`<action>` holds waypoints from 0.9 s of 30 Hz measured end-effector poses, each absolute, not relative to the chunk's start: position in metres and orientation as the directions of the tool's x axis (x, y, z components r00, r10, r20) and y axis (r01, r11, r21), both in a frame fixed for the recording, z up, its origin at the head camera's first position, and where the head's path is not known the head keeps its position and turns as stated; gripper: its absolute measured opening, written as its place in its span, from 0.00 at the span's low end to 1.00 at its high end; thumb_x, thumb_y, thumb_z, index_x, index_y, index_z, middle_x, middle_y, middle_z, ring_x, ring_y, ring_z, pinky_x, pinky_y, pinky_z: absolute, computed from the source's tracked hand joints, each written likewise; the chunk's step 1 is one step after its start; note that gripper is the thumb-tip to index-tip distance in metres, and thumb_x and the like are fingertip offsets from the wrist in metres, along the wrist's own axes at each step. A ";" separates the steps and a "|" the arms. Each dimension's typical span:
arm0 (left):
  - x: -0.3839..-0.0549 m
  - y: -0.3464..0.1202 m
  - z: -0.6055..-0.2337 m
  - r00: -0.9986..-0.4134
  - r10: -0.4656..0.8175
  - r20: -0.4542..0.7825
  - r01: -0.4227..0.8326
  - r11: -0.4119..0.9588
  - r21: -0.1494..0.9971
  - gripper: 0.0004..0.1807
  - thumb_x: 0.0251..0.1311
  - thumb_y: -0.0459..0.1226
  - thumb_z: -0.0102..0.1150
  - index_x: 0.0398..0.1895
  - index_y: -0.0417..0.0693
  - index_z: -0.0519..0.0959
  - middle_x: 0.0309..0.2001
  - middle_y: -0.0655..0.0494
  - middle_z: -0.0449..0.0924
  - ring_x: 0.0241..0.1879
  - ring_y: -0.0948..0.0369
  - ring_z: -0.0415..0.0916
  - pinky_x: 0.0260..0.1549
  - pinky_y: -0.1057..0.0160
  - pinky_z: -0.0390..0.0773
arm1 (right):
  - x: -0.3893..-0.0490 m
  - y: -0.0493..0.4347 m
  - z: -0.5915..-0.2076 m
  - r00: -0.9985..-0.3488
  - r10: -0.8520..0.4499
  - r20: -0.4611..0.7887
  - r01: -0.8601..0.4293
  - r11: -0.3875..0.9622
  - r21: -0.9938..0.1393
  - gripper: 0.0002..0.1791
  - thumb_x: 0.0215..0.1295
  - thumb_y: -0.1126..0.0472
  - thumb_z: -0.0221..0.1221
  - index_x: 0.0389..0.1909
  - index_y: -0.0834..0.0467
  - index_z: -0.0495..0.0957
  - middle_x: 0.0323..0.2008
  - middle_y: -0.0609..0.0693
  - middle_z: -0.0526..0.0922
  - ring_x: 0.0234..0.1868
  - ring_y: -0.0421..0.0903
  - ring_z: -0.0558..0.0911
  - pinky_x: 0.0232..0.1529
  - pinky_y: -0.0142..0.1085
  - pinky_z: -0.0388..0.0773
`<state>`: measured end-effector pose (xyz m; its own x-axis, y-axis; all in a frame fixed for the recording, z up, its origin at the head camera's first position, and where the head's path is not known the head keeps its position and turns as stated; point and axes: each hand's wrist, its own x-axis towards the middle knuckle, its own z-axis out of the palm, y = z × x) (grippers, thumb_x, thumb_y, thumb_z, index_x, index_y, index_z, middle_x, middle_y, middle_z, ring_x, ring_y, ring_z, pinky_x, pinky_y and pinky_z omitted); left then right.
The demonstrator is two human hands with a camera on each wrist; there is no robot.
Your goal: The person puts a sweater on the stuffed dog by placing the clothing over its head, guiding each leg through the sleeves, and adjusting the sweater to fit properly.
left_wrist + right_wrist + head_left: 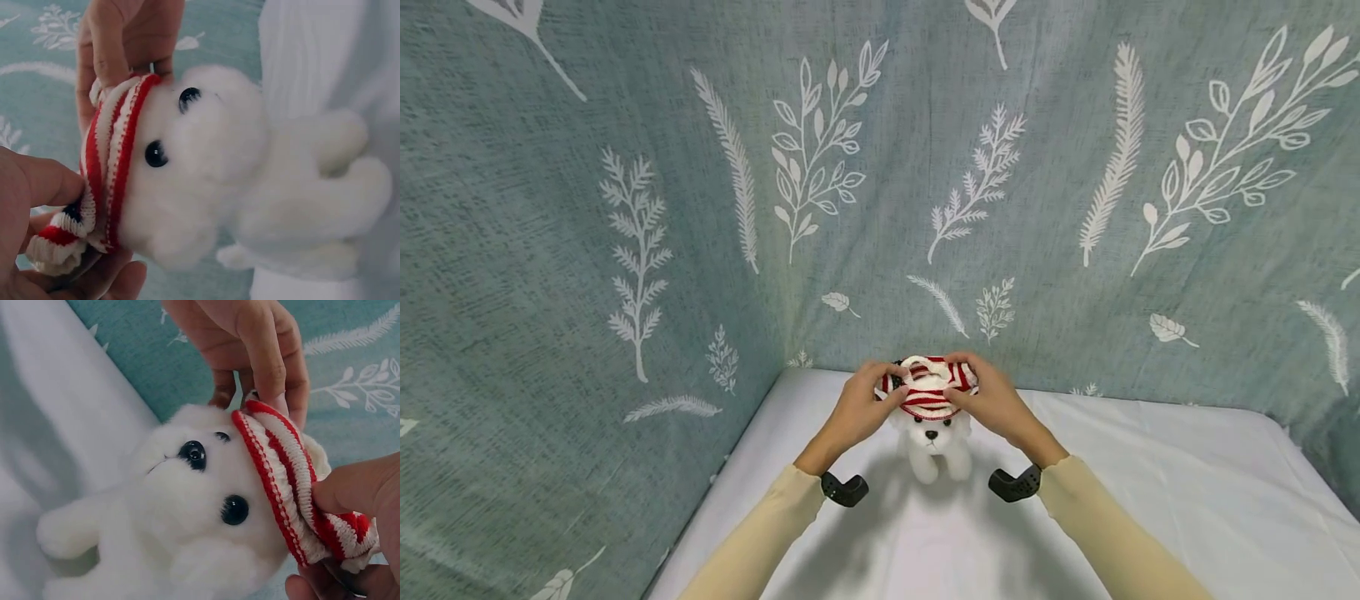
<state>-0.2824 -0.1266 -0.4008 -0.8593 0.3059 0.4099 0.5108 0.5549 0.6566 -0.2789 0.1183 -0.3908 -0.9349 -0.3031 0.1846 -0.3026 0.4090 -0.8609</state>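
A white plush dog (931, 457) with black eyes and nose stands upright on the white cloth, facing me. Around the top of its head, just above the eyes, sits a red-and-white striped knitted garment (928, 406), bunched, with an opening at its top. My left hand (861, 404) pinches one side of the garment between thumb and fingers. On the opposite side, my right hand (996, 404) grips it the same way. A dark blue patch shows near the left thumb in the left wrist view, on the knit (115, 162). The dog's ears are partly hidden in fur.
White cloth (1150, 483) covers the table, which extends to the right. Teal fabric with white leaf prints (880, 208) hangs close behind the dog and along the left side. A black wrist mount (844, 489) sits on the left wrist, another (1015, 483) on the right.
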 end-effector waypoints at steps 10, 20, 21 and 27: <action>-0.288 -0.127 -0.405 -0.876 0.328 0.354 0.481 0.527 0.701 0.18 0.68 0.44 0.65 0.58 0.52 0.81 0.47 0.58 0.78 0.40 0.58 0.74 0.38 0.61 0.77 | -0.280 0.114 -0.393 -0.964 -0.250 0.092 -0.201 0.460 -0.865 0.25 0.73 0.56 0.61 0.69 0.52 0.73 0.72 0.57 0.70 0.72 0.59 0.69 0.63 0.59 0.70; -0.291 -0.128 -0.409 -0.860 0.377 0.345 0.504 0.523 0.687 0.13 0.73 0.45 0.60 0.56 0.56 0.85 0.48 0.61 0.83 0.43 0.60 0.76 0.41 0.56 0.76 | -0.278 0.110 -0.397 -0.954 -0.278 0.112 -0.236 0.466 -0.853 0.15 0.77 0.52 0.58 0.59 0.49 0.81 0.59 0.51 0.79 0.58 0.51 0.78 0.56 0.50 0.75; -0.291 -0.127 -0.409 -0.857 0.380 0.347 0.510 0.531 0.677 0.14 0.74 0.45 0.59 0.56 0.55 0.85 0.49 0.61 0.84 0.44 0.60 0.76 0.41 0.55 0.76 | -0.278 0.109 -0.397 -0.954 -0.278 0.110 -0.234 0.462 -0.855 0.16 0.77 0.50 0.57 0.59 0.50 0.82 0.57 0.52 0.80 0.57 0.51 0.79 0.55 0.50 0.75; -0.292 -0.126 -0.410 -0.858 0.350 0.376 0.514 0.597 0.617 0.15 0.78 0.48 0.52 0.43 0.52 0.85 0.38 0.60 0.82 0.36 0.61 0.74 0.39 0.55 0.75 | -0.277 0.107 -0.395 -0.975 -0.198 0.098 -0.184 0.479 -0.858 0.25 0.80 0.43 0.51 0.62 0.56 0.81 0.56 0.53 0.83 0.59 0.53 0.80 0.59 0.52 0.75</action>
